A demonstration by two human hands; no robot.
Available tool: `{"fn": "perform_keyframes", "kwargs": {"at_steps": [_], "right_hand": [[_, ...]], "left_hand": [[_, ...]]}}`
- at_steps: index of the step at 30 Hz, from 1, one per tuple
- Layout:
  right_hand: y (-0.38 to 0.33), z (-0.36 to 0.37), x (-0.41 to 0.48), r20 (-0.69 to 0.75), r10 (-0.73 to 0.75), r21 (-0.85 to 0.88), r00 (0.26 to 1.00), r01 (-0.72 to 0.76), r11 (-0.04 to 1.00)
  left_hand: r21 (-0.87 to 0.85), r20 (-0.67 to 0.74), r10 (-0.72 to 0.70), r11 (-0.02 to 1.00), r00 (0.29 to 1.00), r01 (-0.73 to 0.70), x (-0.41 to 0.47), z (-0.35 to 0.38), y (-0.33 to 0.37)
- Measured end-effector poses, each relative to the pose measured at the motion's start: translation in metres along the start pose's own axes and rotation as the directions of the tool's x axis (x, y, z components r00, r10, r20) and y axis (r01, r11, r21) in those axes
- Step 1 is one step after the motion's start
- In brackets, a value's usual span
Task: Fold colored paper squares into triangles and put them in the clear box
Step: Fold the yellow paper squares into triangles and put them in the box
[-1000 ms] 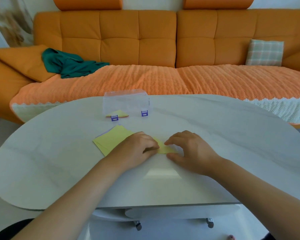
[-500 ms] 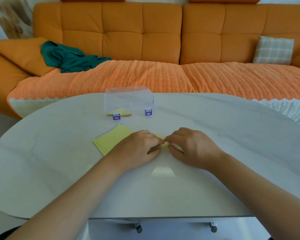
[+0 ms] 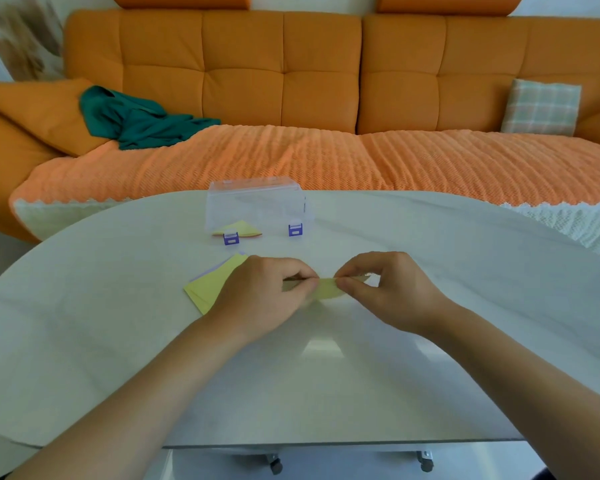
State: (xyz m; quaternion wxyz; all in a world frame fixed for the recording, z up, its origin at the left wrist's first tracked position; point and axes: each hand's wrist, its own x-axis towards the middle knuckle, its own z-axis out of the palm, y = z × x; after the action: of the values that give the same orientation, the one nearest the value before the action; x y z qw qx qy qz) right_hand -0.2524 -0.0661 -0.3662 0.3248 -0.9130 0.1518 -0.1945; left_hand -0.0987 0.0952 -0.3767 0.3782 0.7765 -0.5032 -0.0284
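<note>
Yellow paper (image 3: 327, 290) now off the table (image 3: 430, 358)

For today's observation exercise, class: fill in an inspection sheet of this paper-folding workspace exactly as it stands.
Surface: pale oval table, glossy.
Job's things: yellow paper held between both hands; paper stack lies under the left wrist; clear box stands behind, folded triangle inside.
Clutter: nothing seen.
Grippers: left hand and right hand each pinch the yellow paper.
Cables: nothing seen.
Surroundings: orange sofa with green cloth and plaid cushion.
</note>
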Motion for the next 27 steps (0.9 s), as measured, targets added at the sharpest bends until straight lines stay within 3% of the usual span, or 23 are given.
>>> {"fn": "perform_keyframes", "kwargs": {"at_steps": [5,10,17,23,27], "right_hand": [[-0.016,0.003,-0.002,-0.036,-0.048,0.062,0.998,0.05,0.997],[-0.025,0.01,-0.001,-0.092,-0.066,0.044,0.994,0.07,0.997],[-0.017,0.004,0.011,-0.138,0.051,-0.022,0.989,-0.055,0.998],[0.006,-0.008,0.021,-0.247,0.146,-0.098,0.958,-0.174,0.98],[-0.002,-0.003,0.019,-0.192,0.031,0.028,0.981,-0.026,0.999]], "left_hand": [[-0.094,0.06,-0.071,0.993,0.996,0.077,-0.004,-0.008,0.014],[0.019,0.017,-0.031,0.999,0.999,0.031,-0.005,-0.012,0.02],[0.108,0.042,-0.058,0.993,0.997,0.053,0.004,-0.028,0.014],[0.144,-0.02,-0.117,0.983,0.993,0.119,0.009,-0.043,-0.003],[0.125,-0.003,-0.101,0.987,0.995,0.101,0.006,-0.035,0.001]]}}
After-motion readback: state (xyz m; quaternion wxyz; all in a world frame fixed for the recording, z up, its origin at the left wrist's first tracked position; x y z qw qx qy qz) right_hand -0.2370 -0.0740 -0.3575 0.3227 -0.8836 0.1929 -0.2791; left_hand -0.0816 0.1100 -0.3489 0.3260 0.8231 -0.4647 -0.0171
